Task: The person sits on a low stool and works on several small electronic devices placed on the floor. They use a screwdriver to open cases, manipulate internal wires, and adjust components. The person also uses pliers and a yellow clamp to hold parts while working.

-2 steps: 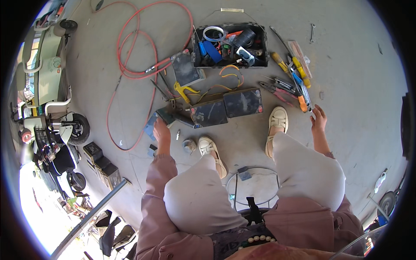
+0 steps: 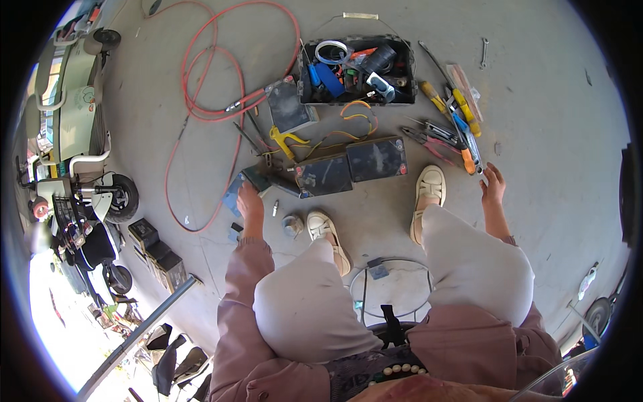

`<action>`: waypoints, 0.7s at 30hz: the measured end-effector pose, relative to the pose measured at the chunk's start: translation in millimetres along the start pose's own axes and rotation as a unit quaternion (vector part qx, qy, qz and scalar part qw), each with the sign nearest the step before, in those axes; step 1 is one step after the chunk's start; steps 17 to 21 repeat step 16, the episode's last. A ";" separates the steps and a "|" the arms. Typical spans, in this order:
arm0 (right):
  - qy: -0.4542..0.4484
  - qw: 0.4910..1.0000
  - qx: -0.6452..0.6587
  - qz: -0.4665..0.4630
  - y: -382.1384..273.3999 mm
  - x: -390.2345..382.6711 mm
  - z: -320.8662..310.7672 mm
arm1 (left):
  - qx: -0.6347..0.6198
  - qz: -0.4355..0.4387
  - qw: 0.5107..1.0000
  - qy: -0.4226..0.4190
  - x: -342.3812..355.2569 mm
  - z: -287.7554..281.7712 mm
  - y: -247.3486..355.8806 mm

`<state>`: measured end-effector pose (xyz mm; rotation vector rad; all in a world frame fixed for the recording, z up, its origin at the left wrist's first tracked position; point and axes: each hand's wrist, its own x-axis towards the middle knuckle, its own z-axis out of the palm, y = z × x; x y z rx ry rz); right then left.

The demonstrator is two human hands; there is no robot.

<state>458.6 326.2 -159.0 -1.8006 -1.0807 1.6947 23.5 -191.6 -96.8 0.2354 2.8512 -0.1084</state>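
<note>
My left hand (image 2: 250, 204) reaches down to a flat blue piece (image 2: 232, 195) and a small dark block (image 2: 256, 178) on the floor. Its fingertips are mostly hidden, so I cannot tell whether it grips either one. On the other side, my right hand (image 2: 493, 186) hangs low with fingers apart and slightly bent, holding nothing. Closest to it are a spanner (image 2: 476, 155) and an orange-handled screwdriver (image 2: 467, 161). Between my hands, two black batteries (image 2: 324, 175) lie end to end, with a yellow air blow gun (image 2: 284, 142) behind them.
A black toolbox (image 2: 358, 98) full of parts stands ahead, with another battery (image 2: 291, 107) beside it. Red hose (image 2: 242, 87) loops over the floor at left. Pliers (image 2: 432, 144) and yellow-handled tools (image 2: 463, 107) lie right. A round stool (image 2: 395, 295) is beneath me; scooters (image 2: 77, 127) stand far left.
</note>
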 end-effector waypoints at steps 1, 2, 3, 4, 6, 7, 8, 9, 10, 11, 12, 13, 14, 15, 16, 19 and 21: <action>-0.005 1.000 -0.003 -0.001 1.1 1.3 2.8 | 0.003 0.004 1.000 -0.013 1.2 -1.5 -5.1; -0.007 1.000 0.002 -0.003 1.7 1.4 4.0 | 0.001 -0.006 1.000 -0.009 2.8 -0.3 -7.2; -0.010 1.000 0.007 -0.005 0.9 0.4 2.6 | 0.000 -0.016 1.000 -0.004 5.0 3.2 -6.6; -0.015 1.000 0.011 -0.006 3.8 3.7 0.0 | -0.001 -0.029 1.000 0.001 6.7 7.0 -6.4; -0.027 1.000 0.013 -0.007 9.6 10.4 -8.9 | 0.007 -0.043 0.999 0.014 7.4 8.2 1.7; -0.030 1.000 0.008 -0.003 13.9 12.8 -9.6 | 0.018 -0.048 0.999 0.014 6.8 8.2 3.4; -0.032 0.999 0.002 -0.003 14.4 13.3 -9.9 | 0.025 -0.050 0.998 0.013 6.6 7.7 5.6; -0.030 1.000 0.002 -0.001 15.3 14.4 -9.9 | 0.026 -0.059 0.998 0.008 7.2 6.1 7.4; -0.030 1.000 0.003 0.000 13.9 14.6 -9.7 | 0.026 -0.065 0.998 0.002 8.8 5.9 8.9; -0.031 1.000 0.004 0.001 12.9 14.9 -9.5 | 0.026 -0.071 0.997 -0.003 9.4 4.4 8.4; -0.030 1.000 0.007 0.002 12.5 15.1 -8.9 | 0.027 -0.066 0.997 0.001 9.4 3.5 6.0; -0.029 1.000 0.003 -0.001 11.0 14.1 -7.7 | 0.027 -0.060 0.998 0.005 9.2 4.2 3.4; -0.028 1.000 0.001 -0.004 9.5 13.0 -6.4 | 0.028 -0.054 0.998 0.010 8.5 4.3 0.4; -0.027 1.000 -0.002 -0.007 7.9 11.9 -4.8 | 0.025 -0.056 0.998 -0.002 7.2 4.2 -2.6; -0.027 1.000 -0.003 -0.008 7.0 12.1 -4.9 | 0.020 -0.055 0.998 -0.015 4.3 1.4 1.9; -0.027 1.000 -0.003 -0.008 7.0 12.1 -4.9 | 0.020 -0.055 0.998 -0.015 4.3 1.4 1.9; -0.027 1.000 -0.003 -0.008 7.0 12.1 -4.9 | 0.020 -0.055 0.998 -0.015 4.3 1.4 1.9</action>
